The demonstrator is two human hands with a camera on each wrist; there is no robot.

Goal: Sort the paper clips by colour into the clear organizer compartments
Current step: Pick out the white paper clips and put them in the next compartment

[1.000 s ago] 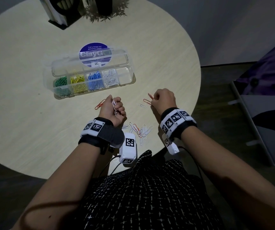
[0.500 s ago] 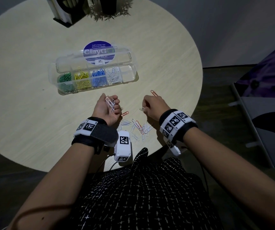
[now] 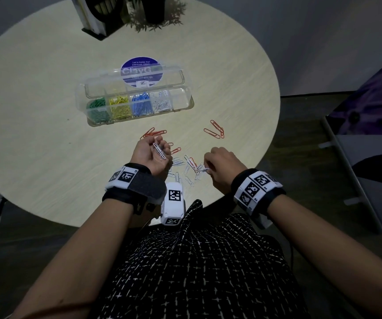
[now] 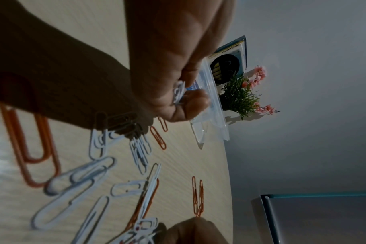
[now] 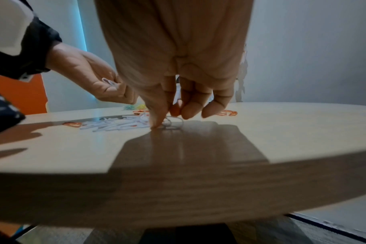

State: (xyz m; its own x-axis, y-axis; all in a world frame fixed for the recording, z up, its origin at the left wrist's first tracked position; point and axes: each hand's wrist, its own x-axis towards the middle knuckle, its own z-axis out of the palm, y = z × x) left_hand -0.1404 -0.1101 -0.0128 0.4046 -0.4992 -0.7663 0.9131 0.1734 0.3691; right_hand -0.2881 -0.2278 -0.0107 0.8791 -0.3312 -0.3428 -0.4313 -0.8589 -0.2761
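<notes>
On a round table [image 3: 47,139], the organizer [image 3: 134,100] sits far of a near-edge heap of white clips [image 3: 185,171]. The left hand [image 3: 149,155] cups gathered white clips; the right hand [image 3: 222,171] pinches another, likely bound for the white compartment.

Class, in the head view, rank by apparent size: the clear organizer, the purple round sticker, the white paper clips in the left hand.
1. clear organizer
2. purple round sticker
3. white paper clips held in the left hand
</notes>
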